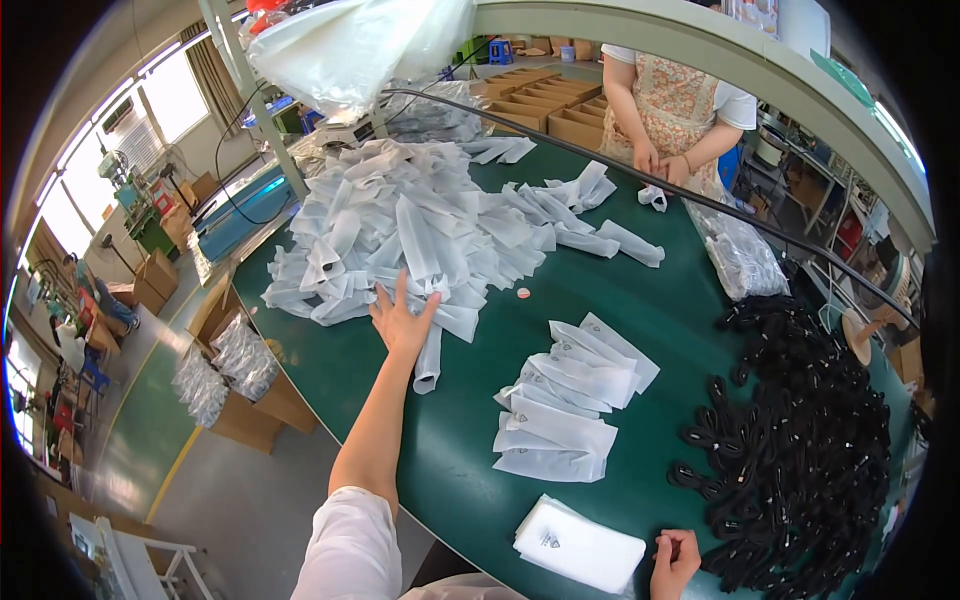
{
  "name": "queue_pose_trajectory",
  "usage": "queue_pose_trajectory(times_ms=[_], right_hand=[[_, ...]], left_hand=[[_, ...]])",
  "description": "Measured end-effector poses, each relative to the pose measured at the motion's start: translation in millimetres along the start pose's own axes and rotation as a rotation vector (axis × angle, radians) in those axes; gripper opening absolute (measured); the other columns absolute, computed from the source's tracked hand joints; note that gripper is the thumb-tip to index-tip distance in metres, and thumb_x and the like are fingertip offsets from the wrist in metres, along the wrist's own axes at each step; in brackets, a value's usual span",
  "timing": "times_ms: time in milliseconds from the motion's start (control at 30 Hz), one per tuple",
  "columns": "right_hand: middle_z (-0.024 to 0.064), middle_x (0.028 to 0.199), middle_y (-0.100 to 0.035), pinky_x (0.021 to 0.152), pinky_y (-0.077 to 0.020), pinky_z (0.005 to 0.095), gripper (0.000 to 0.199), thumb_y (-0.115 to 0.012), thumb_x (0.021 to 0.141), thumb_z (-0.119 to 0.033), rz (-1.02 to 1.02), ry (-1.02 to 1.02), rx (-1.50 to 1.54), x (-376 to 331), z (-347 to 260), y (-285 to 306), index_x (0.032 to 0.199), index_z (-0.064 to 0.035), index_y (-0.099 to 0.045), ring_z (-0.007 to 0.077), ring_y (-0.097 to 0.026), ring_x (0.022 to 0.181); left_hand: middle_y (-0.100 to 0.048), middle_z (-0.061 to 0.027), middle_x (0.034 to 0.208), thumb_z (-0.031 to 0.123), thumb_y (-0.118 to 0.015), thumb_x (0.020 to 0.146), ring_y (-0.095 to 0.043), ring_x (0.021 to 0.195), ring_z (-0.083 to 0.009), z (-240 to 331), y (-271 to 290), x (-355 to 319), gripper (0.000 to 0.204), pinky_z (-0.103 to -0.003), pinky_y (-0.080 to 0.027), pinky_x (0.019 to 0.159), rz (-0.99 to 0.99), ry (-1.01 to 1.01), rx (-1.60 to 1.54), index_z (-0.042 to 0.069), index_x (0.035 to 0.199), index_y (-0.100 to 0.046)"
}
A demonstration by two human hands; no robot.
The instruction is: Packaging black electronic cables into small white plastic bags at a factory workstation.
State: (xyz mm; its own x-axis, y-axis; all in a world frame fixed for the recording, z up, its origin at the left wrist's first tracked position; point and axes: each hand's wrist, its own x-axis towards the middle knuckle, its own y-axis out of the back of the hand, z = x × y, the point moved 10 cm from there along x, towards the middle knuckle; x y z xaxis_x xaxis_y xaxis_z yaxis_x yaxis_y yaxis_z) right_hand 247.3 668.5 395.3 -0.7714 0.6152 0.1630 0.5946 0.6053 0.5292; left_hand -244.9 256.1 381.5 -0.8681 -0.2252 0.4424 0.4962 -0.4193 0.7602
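Observation:
My left hand point(402, 322) reaches out to the near edge of a large heap of frosted plastic bags point(400, 210). Its fingers are spread and touch the bags there. One rolled bag point(428, 362) lies just beside that hand, sticking out toward me. My right hand point(676, 564) rests low on the green table point(460, 440) with its fingers curled in; nothing shows in them. To its left lies a neat stack of flat white bags point(580, 545). Farther off, several frosted bags point(575, 400) lie overlapped in a row.
A big pile of coiled black cables point(800, 460) covers the table's right side. Across the table, a person in a floral apron point(665, 110) holds a small bag near a clear bundle point(740, 250). A metal rail point(640, 165) crosses above. Cartons point(250, 400) stand left on the floor.

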Motion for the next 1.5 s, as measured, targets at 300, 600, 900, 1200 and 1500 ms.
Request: queue_pose_trajectory(times_ms=[300,600,900,1200,1500], right_hand=[[0.0097,0.079,-0.064,0.068,-0.0495,0.0311,0.012,-0.062,0.094,-0.011,0.055,0.102,-0.020,7,-21,2,0.097,-0.0012,-0.068,0.0195,-0.060,0.067],[0.0103,0.078,-0.063,0.096,-0.0463,0.0366,0.010,-0.063,0.093,-0.010,0.024,-0.022,-0.043,0,-6,3,0.096,-0.0029,-0.069,0.0220,-0.060,0.067],[0.0086,0.090,-0.059,0.057,-0.0458,0.0241,0.010,-0.062,0.088,0.004,0.077,0.138,-0.042,23,-19,6,0.096,-0.0007,-0.063,0.0132,-0.058,0.067],[0.0108,0.119,-0.060,0.086,-0.0481,0.0428,0.043,-0.070,0.075,-0.001,0.069,0.430,-0.724,71,-25,8,0.118,-0.0049,-0.063,0.0327,-0.054,0.106],[0.0101,0.095,-0.063,0.068,-0.0491,0.0357,0.025,-0.063,0.084,-0.002,0.052,0.313,-0.376,30,-19,7,0.109,-0.0016,-0.061,0.0275,-0.060,0.080]], left_hand=[[-0.037,-0.0348,0.147,0.064,-0.066,0.081,-0.036,0.129,-0.0563,46,-32,19,0.077,-0.057,-0.031,0.108,0.008,-0.151,-0.056,0.033,0.147,-0.043],[-0.037,-0.0392,0.144,0.062,-0.061,0.086,-0.033,0.136,-0.0541,85,-75,36,0.083,-0.061,-0.025,0.110,0.006,-0.241,-0.048,0.020,0.152,-0.035],[-0.032,-0.0261,0.154,0.045,-0.048,0.101,-0.035,0.137,-0.0501,34,-121,89,0.063,-0.060,-0.030,0.109,0.004,-0.761,0.317,0.007,0.149,-0.037],[-0.060,-0.0162,0.119,0.019,-0.058,0.099,-0.061,0.106,-0.0245,128,15,-55,0.035,-0.036,-0.052,0.087,-0.246,-0.462,-0.582,0.003,0.130,-0.057],[-0.063,-0.0091,0.093,-0.003,-0.073,0.079,-0.063,0.080,-0.0231,259,146,-355,0.018,-0.033,-0.053,0.072,-0.944,-0.817,-0.906,0.005,0.094,-0.068]])
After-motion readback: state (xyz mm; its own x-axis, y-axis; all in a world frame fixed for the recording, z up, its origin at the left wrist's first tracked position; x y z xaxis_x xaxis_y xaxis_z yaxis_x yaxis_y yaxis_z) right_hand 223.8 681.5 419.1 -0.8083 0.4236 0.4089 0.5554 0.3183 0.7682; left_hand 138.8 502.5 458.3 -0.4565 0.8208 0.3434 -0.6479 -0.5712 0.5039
